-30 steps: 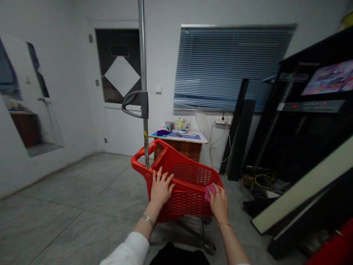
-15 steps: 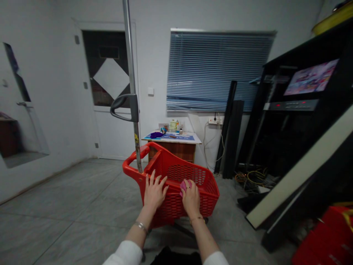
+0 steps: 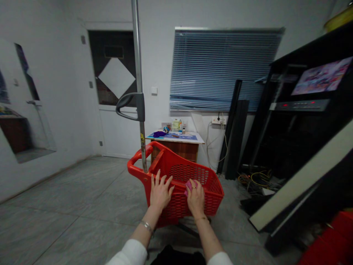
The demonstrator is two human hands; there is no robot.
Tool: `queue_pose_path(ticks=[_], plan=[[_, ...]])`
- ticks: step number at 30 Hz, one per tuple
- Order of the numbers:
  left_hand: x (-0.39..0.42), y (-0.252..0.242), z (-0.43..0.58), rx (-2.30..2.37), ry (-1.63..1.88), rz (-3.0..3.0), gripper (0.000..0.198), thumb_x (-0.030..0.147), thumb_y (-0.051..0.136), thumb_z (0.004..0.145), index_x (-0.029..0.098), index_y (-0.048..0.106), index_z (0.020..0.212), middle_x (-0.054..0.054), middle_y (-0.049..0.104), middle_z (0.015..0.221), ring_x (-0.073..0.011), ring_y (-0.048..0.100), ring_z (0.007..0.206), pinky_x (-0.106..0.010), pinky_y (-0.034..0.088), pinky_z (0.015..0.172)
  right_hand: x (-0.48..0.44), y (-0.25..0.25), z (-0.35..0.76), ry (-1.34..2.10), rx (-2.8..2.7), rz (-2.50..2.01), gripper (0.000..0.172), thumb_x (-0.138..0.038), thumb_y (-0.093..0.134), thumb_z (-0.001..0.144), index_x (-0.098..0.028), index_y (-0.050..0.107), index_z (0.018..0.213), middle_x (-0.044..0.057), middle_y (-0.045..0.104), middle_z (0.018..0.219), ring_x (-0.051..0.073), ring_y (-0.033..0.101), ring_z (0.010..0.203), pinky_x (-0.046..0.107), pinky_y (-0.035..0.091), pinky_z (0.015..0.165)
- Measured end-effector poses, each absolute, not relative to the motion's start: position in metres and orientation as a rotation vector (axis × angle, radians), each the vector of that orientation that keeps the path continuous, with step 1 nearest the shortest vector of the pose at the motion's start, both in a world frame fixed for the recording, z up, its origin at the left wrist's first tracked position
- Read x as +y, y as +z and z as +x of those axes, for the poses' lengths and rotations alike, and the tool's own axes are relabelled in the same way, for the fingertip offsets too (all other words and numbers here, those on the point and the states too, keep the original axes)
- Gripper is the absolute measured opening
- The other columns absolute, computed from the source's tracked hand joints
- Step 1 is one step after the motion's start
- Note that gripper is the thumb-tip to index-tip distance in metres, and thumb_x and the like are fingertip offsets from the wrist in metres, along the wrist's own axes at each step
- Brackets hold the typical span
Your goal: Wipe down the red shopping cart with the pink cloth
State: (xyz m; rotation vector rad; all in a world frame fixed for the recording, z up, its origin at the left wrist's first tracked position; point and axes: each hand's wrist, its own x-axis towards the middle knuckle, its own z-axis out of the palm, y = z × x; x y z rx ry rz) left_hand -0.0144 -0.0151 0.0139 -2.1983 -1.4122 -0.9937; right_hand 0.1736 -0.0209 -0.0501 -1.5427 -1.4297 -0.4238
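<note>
A red plastic shopping cart (image 3: 182, 206) with slotted basket walls stands on the floor in front of me. My left hand (image 3: 160, 192) rests with its fingers spread on the near rim, close to the cart's handle end. Farther right along the same rim, my right hand (image 3: 196, 197) is closed on a pink cloth (image 3: 189, 187) and presses it to the edge. Part of the cloth is hidden under the fingers. A tall metal pole (image 3: 138, 66) with a grey grip (image 3: 135, 106) rises from the handle end.
Behind the cart is a small table (image 3: 201, 139) bearing a purple cloth (image 3: 159, 134) and several bottles. Long black panels (image 3: 235, 140) and a pale board (image 3: 300, 162) lean at the right. Loose cables (image 3: 256, 178) lie beside a black rack.
My view has turned slightly left, so the scene sits farther right. Both hands keep nearly the same places on the rim, the right one still holding the cloth.
</note>
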Motion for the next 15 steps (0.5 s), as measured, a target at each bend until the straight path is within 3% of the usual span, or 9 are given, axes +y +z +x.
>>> queue_pose_path(ticks=[5,15], plan=[[-0.014,0.015,-0.021,-1.427,-0.974,-2.192,0.037,0.039,0.044,0.096,0.032,0.061,0.128,-0.005,0.064,0.129,-0.0306,0.029,0.144,-0.059,0.019,0.119,-0.018,-0.044,0.148,-0.369,-1.546,-1.474,0.043,-0.041,0.038,0.098,-0.021,0.054,0.132,0.015,0.053,0.127,0.025,0.05,0.116,0.043,0.043,0.096],[-0.012,0.011,-0.018,-1.447,-0.995,-2.181,0.035,0.041,0.047,0.095,0.033,0.063,0.125,-0.005,0.064,0.128,-0.0319,0.029,0.144,-0.059,0.02,0.119,-0.045,-0.07,0.266,-0.446,-1.16,-1.615,0.057,-0.057,0.038,0.093,-0.013,0.061,0.122,0.019,0.056,0.116,0.03,0.053,0.108,0.045,0.043,0.093]])
